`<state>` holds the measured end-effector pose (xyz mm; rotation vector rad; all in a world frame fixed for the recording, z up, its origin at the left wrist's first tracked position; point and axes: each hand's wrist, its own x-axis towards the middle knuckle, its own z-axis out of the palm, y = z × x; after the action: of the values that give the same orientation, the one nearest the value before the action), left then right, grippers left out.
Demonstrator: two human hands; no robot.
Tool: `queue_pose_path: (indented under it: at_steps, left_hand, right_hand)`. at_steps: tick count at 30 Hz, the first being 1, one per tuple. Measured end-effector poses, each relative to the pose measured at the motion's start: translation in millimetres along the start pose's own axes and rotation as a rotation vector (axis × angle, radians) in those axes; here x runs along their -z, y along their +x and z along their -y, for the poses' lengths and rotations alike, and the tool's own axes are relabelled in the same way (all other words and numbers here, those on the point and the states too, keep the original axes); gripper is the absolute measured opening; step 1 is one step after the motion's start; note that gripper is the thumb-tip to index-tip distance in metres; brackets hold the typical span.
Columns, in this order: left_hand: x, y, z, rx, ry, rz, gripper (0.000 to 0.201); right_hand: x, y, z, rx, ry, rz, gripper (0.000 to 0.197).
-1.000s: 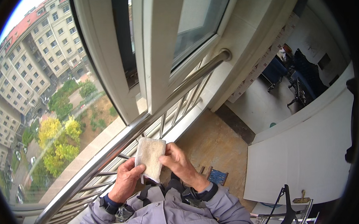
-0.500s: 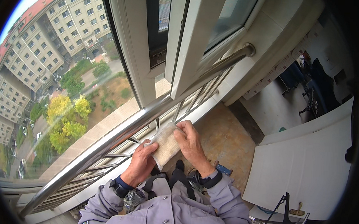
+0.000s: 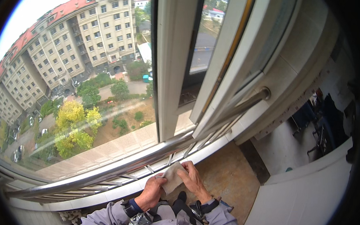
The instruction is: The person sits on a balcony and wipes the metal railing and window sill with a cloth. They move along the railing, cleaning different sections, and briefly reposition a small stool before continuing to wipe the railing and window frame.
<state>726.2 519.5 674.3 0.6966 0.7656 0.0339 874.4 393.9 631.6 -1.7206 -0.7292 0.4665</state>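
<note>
A small folded cloth [image 3: 172, 179], pale grey-beige and soft-looking, is stretched between my two hands in front of my body. My left hand [image 3: 149, 194] pinches its left edge between thumb and fingers. On the other side, my right hand [image 3: 194, 181] grips the upper right edge, its fingers curled over the cloth. Just beyond the hands runs a shiny metal handrail [image 3: 105, 175] with bars below it; neither hand touches the rail.
Above the rail stand the white window frame [image 3: 172, 52] and a sliding sash [image 3: 226, 62], with a gap between them. A white panel [image 3: 300, 198] is at the right. Dark wheeled chairs [image 3: 322, 122] stand farther off. Brownish floor [image 3: 225, 177] lies below.
The view has tilted up toward the window and buildings, so my hands sit lower in the picture. The cloth has turned between my fingers and shows a greyer face.
</note>
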Motion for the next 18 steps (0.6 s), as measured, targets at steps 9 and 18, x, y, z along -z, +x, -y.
queue_pose_path:
  at_steps: [9, 18]
  left_hand:
    - [-10, 30, 17, -0.079, -0.246, 0.071, 0.026]
    - [-19, 50, 38, 0.047, -0.406, 0.128, 0.025]
  right_hand:
    - [-29, -9, 43, 0.534, -0.348, -0.003, 0.023]
    - [-32, -4, 16, 0.495, -0.487, -0.079, 0.038]
